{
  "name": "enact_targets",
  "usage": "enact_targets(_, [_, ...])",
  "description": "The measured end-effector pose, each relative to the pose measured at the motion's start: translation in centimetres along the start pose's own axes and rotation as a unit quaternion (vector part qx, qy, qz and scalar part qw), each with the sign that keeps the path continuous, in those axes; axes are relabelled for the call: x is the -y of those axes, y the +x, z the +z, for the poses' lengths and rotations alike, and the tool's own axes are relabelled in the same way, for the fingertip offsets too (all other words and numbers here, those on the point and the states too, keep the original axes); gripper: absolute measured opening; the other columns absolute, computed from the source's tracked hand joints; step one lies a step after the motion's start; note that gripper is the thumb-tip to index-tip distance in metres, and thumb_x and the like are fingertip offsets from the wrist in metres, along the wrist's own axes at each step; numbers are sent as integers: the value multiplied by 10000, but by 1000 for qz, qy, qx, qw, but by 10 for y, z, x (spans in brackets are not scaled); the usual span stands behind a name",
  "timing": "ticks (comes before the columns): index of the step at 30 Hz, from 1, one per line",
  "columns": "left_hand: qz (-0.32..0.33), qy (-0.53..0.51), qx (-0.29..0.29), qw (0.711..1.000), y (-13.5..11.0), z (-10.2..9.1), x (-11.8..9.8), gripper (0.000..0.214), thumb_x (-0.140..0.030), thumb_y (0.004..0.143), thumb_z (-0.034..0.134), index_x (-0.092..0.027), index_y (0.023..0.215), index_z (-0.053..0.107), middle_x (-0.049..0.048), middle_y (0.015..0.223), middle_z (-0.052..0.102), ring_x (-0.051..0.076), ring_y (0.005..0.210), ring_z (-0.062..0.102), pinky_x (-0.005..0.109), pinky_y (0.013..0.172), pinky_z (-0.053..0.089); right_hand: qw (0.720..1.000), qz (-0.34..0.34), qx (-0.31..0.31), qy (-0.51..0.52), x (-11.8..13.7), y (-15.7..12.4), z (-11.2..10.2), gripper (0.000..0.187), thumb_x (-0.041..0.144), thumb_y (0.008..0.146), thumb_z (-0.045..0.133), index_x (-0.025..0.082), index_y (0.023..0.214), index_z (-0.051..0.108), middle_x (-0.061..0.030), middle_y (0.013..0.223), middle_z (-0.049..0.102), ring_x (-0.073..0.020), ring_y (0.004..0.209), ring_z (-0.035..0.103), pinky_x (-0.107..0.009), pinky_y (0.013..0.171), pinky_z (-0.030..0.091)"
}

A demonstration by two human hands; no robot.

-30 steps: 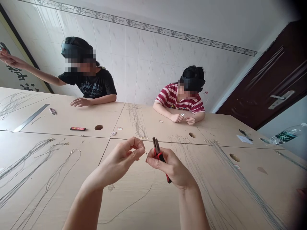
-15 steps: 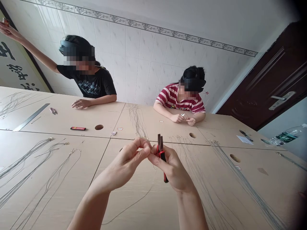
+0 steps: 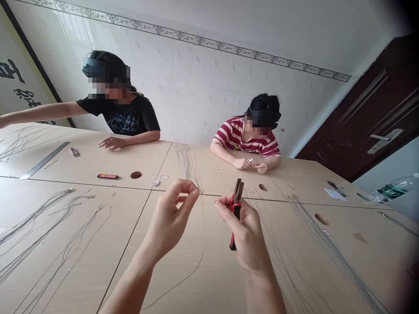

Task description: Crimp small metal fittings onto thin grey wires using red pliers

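Note:
My left hand is closed in a pinch, thumb tip against index finger. From its fingertips a thin grey cord hangs down over the table; a small gold-coloured bit shows at the pinch. In my right hand is a pair of pliers with red and black handles, the dark jaws pointing up. Thumb and index finger of that hand are pressed together, and whatever may lie between them is too small to make out. A gap separates the two hands. Below them a loose cord end curves across the tabletop.
Bundles of cords lie left and right on the table. A steel ruler, a red lighter and cable holes are farther off. Two people sit opposite; a bottle stands far right.
My hands have moved apart, the left going left and the right going right with the pliers. The person at the far left has lowered a raised arm.

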State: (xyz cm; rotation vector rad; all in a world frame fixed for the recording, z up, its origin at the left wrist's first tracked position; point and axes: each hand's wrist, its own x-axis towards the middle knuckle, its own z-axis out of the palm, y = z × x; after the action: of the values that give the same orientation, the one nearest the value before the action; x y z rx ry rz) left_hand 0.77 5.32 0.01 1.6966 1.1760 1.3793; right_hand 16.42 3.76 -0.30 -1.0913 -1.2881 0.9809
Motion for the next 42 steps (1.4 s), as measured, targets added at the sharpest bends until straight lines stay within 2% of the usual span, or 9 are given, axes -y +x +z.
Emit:
enact_targets(3, [155,97,-43,982,2,5,4,105,-183,982,484,-208,893,532,20,932,605,147,835,545,286,692,449,999,6,34,11,3,-2,6,229,413,848,639,193,786,631,10,672,496,-131,636,427,-262,586,372])
enact_targets(6, [317,202,-71,924,3,8,9,157,-54,949,503,-209,966,522,55,1036,634,191,1041,535,352,870,453,999,14,39,30,4,-4,8,210,403,851,644,197,811,650,2,702,527,-136,672,452,-257,592,372])
enact_targets(9, [373,257,-75,888,4,10,13,215,-10,923,518,-201,1020,524,94,1123,624,218,1125,513,377,917,449,998,14,37,45,4,-4,8,189,388,860,648,201,835,663,-2,710,539,-147,721,486,-259,627,388])
enact_targets(20, [414,278,-103,861,6,11,13,270,-45,894,547,-254,1059,590,56,972,694,229,980,623,394,848,489,998,-8,39,57,6,-4,5,193,372,874,631,213,941,717,-29,807,643,-174,800,554,-299,739,453])
enact_targets(27, [435,284,-105,848,4,15,10,304,-38,865,568,-244,1087,588,57,929,683,229,928,624,356,743,503,998,-22,-14,57,3,-1,2,235,410,852,647,201,746,658,17,637,460,-138,655,438,-273,643,403])
enact_targets(31, [444,284,-103,844,4,18,11,333,-18,851,572,-235,1102,594,56,914,682,227,917,625,365,763,513,998,-18,-26,54,-2,2,1,278,421,868,624,196,705,606,25,625,431,-126,611,404,-268,579,351])
enact_targets(34, [445,287,-94,843,4,18,13,348,0,835,580,-218,1106,599,70,923,684,235,925,624,361,742,511,998,-27,-24,48,-5,3,-1,265,387,881,604,197,698,591,27,634,439,-124,626,412,-265,600,357])
enact_targets(39, [432,264,-77,859,3,19,16,351,-21,853,572,-244,1121,613,64,947,689,232,940,631,350,713,506,999,-28,-26,37,-9,7,-3,268,367,886,592,197,682,557,26,638,434,-128,633,417,-267,604,354])
enact_targets(42, [354,159,-75,918,1,19,15,272,-66,887,575,-246,1076,653,65,998,680,202,932,639,359,763,525,999,-35,-35,23,-10,8,-4,278,395,885,600,200,690,559,25,636,427,-136,641,428,-271,607,357])
